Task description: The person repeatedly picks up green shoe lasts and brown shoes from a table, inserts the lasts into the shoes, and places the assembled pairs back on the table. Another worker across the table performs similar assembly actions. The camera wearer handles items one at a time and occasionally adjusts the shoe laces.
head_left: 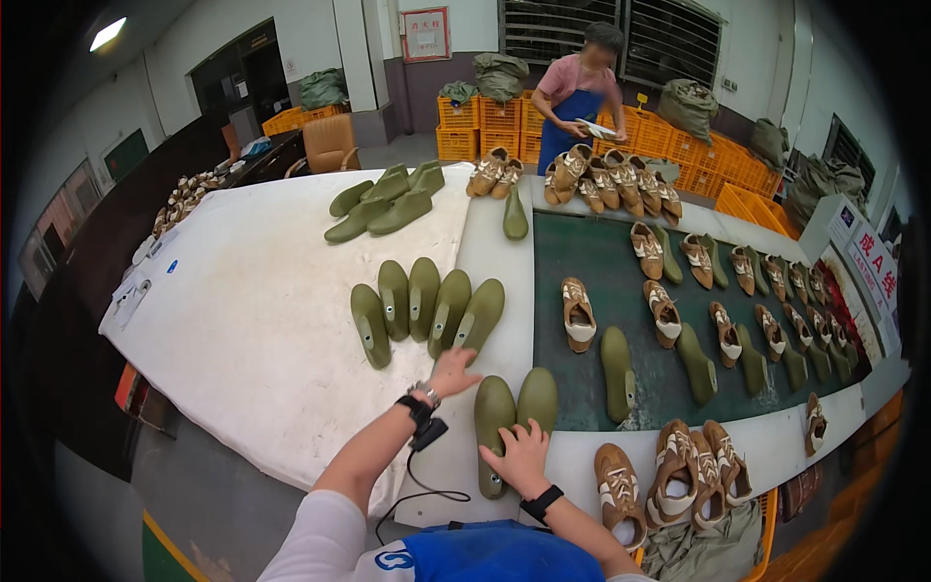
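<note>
Five green shoe lasts stand in a fanned row on the white cloth; the rightmost of them, a green shoe last [482, 312], has its lower end at my left hand [453, 374]. The fingers of that hand are stretched out and apart, and I cannot tell whether they touch the last. Close to me, a pair of green shoe lasts [496, 403] lies side by side on the pale table edge. Over their lower part rests my right hand [523, 458], fingers spread and touching them, partly hiding the right one.
A green conveyor belt [582, 388] at the right carries rows of brown sneakers [579, 315] and lasts. More sneakers [618, 485] stand at the near right edge. Several lasts [400, 210] lie farther back. Beyond the table a person [580, 97] in a blue apron stands before orange crates [499, 116].
</note>
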Motion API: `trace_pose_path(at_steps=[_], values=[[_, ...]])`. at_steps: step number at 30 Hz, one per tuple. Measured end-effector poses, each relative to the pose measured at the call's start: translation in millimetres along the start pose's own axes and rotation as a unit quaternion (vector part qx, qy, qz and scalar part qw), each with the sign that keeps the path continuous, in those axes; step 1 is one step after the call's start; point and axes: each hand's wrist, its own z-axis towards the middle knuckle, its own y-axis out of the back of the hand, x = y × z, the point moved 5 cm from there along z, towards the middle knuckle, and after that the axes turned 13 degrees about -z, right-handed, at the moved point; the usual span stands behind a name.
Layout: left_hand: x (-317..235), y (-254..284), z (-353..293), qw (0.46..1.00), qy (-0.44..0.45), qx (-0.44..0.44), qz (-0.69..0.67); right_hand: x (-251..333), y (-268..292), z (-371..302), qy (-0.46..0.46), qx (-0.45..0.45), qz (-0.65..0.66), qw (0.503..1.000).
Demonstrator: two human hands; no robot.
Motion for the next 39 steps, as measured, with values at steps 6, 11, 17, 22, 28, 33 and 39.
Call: trace_pose_path(at_steps=[6,11,17,22,28,33,39], values=[[-6.4,42.6,77.7,0.971,0.176,-0.07,0.148,-2.9,-0.8,-1.5,-0.003,-0.014,0.004,1.0],[13.8,51.2,106.3,0.966,0.209,-0.067,0.135,-2.2,-1.9,3.2,-0.016,0.001,0.0,1.0],[28.3,43.0,59.8,0.975,0.142,-0.093,0.144,-3.6,-5.7,9.8,-0.03,-0.015,-0.01,0.999],[22.9,12.3,-52.1,0.969,0.083,-0.16,0.17,-3.5,-8.1,11.2,-0.047,-0.039,-0.011,0.998],[8.7,-6.9,-170.4,0.979,0.091,-0.134,0.126,-5.7,-12.0,12.3,-0.06,-0.037,-0.012,0.997],[13.5,8.8,-199.9,0.989,0.123,0.062,0.05,-6.0,-12.2,11.5,-0.058,-0.031,-0.01,0.998],[62.1,127.7,-77.4,0.98,0.047,-0.111,0.16,-4.6,-12.6,13.2,-0.048,-0.035,-0.001,0.998]])
